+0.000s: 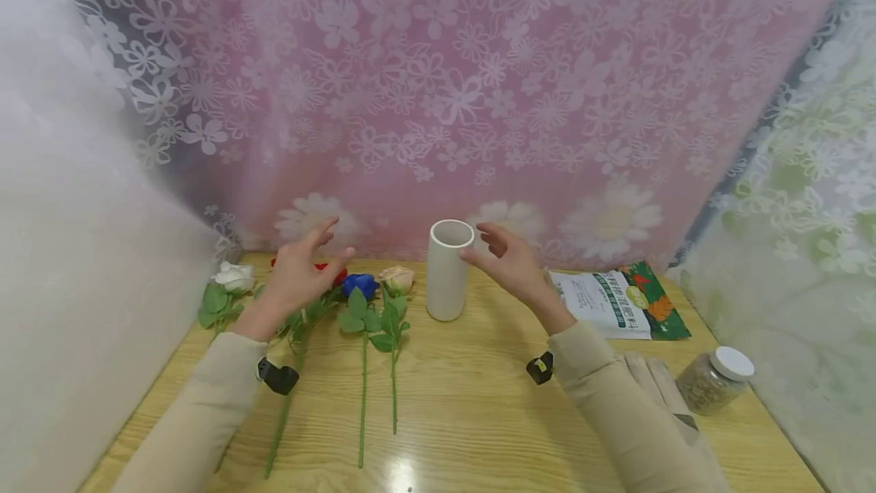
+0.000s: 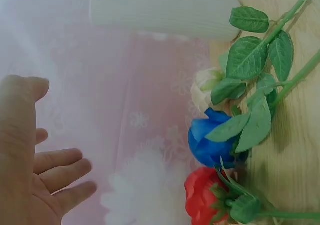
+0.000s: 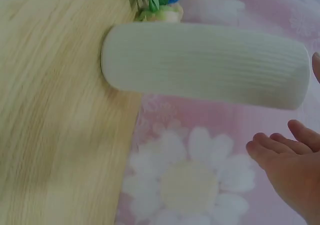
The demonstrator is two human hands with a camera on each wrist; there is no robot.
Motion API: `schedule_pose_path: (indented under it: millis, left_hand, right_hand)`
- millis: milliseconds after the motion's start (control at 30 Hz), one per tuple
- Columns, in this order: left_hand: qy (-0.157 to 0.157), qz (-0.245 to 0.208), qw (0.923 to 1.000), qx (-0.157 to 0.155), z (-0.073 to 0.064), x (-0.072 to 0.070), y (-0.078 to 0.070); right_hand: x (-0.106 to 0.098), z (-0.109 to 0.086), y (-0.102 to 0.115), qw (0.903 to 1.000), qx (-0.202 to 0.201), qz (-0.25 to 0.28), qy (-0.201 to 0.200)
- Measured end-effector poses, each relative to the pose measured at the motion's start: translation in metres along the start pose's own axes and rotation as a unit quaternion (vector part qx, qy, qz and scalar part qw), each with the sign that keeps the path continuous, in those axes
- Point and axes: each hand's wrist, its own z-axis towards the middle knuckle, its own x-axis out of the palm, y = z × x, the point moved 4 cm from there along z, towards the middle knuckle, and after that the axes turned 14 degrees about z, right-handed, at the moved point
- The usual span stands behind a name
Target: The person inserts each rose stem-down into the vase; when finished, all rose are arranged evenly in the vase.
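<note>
A tall white ribbed vase [image 1: 447, 280] stands upright near the back of the table. My right hand [image 1: 509, 261] is raised just right of its rim, fingers loosely bent and holding nothing; the right wrist view shows a gap between most of the fingers and the vase [image 3: 205, 65]. Over the flowers at the left hovers my left hand [image 1: 297, 272], thumb and fingers spread, with nothing in it. Below and beside it lie a white rose [image 1: 234, 277], a red rose [image 2: 202, 195], a blue rose [image 1: 360, 285] and a cream rose [image 1: 397, 278], partly hidden by the hand in the head view.
Toward the back right lies a green and white printed bag [image 1: 619, 303]. Beside my right forearm are a pair of pale gloves [image 1: 650, 379] and a white-lidded jar [image 1: 715, 380] of brownish bits. A pink floral curtain [image 1: 438, 97] hangs behind the wooden table [image 1: 465, 417].
</note>
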Motion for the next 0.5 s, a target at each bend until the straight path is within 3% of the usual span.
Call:
schedule_pose_path:
  millis: [100, 333, 500]
  left_hand:
    - [-0.015, -0.036, 0.9990, -0.022, -0.006, -0.001, 0.012]
    - [0.012, -0.099, 0.9908, -0.092, -0.026, -0.006, 0.035]
    - [0.011, -0.163, 0.9791, -0.122, -0.043, -0.012, 0.052]
  right_hand:
    - [0.006, 0.001, 0.000, 0.9997, -0.005, 0.025, 0.002]
    - [0.016, 0.004, -0.004, 0.9971, 0.004, 0.076, 0.000]
    - [0.020, 0.007, -0.006, 0.9953, -0.006, 0.096, -0.004]
